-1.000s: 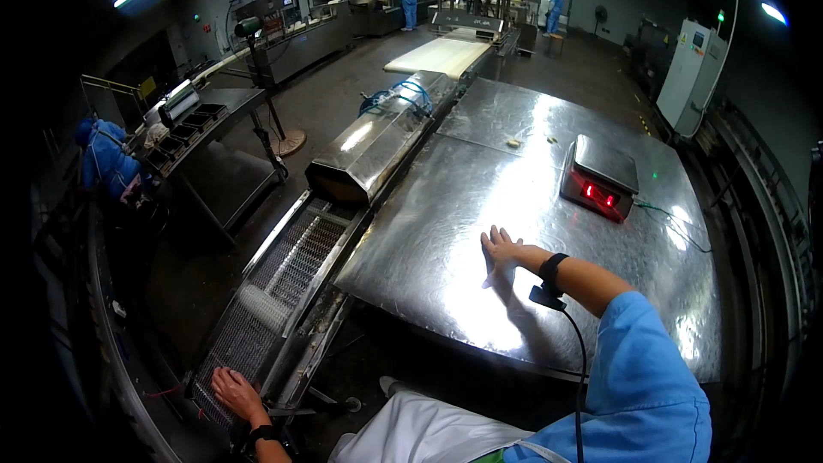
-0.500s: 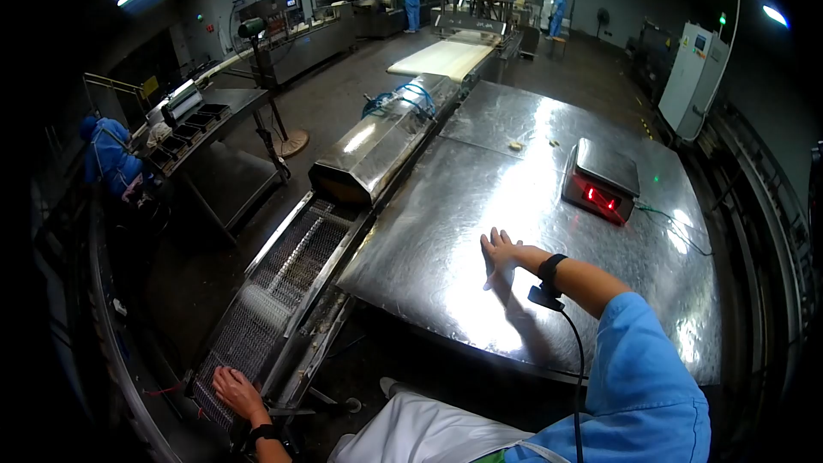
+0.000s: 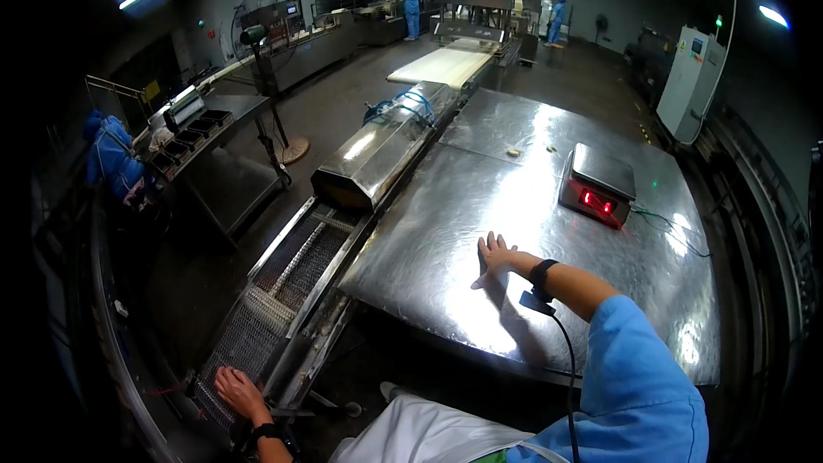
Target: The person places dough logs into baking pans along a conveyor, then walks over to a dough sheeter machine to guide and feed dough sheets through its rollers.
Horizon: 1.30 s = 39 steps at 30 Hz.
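Note:
My left hand (image 3: pixel 238 390) rests at the lower end of a metal mesh conveyor belt (image 3: pixel 244 339), with its fingers laid on the mesh and nothing seen in them. Flat on a shiny steel table (image 3: pixel 411 240) lies my right hand (image 3: pixel 495 261), fingers spread and holding nothing. A black band with a small cabled device (image 3: pixel 537 300) is strapped at my right wrist. Beyond that hand stands a weighing scale (image 3: pixel 600 184) with red lit digits. Small pale pieces (image 3: pixel 513 153) lie farther back on the table.
A metal hood (image 3: pixel 386 150) with blue hoses covers the mesh belt's upper part, leading toward a wide pale belt (image 3: pixel 441 66). Dark pans (image 3: pixel 204 124) sit on a side table at left, beside a person in blue (image 3: pixel 111 154). Two other people work far back. A white cabinet (image 3: pixel 690 86) stands right.
The camera view has shifted slightly. A pale band on the mesh belt shows a little differently. Both hands stay in about the same places.

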Motion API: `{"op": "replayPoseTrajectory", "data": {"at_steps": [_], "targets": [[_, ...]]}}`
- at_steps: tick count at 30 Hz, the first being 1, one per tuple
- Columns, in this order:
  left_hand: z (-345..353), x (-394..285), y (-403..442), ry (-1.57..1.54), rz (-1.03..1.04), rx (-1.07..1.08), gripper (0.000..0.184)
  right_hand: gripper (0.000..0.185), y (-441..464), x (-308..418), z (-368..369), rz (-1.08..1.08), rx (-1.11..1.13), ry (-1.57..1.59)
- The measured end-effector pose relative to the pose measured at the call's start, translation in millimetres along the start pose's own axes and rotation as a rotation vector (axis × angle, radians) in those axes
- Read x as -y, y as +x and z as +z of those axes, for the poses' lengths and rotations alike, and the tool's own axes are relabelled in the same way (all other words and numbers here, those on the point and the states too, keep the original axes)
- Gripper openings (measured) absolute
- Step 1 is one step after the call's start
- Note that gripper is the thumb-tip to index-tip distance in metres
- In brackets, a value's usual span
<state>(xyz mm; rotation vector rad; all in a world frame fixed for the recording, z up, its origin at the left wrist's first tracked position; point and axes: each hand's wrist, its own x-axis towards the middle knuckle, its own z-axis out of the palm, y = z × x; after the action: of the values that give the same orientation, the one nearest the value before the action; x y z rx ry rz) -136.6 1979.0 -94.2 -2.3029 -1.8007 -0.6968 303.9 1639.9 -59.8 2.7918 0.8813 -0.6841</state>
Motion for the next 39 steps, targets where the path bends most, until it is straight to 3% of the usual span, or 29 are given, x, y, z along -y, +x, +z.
{"op": "replayPoseTrajectory", "data": {"at_steps": [10,14,22,30,39], "targets": [[7.5,3.8,-1.9,0.020,0.001,-0.043,0.015,0.118,3.0,4.1,6.4,-0.028,-0.021,-0.010],[8.2,5.2,-2.2,0.020,0.009,-0.042,0.015,0.119,3.7,33.3,9.6,-0.269,-0.007,-0.069],[9.0,10.5,-1.2,0.058,0.061,-0.093,0.015,0.111,23.6,122.3,7.6,-0.465,-0.117,-0.078],[12.2,9.3,-1.2,0.022,0.023,-0.042,0.017,0.093,31.4,111.6,-20.3,-0.368,-0.086,-0.019],[10.9,7.1,-0.4,0.027,0.018,-0.024,0.020,0.094,33.7,27.8,-27.6,-0.052,-0.119,0.091]]}}
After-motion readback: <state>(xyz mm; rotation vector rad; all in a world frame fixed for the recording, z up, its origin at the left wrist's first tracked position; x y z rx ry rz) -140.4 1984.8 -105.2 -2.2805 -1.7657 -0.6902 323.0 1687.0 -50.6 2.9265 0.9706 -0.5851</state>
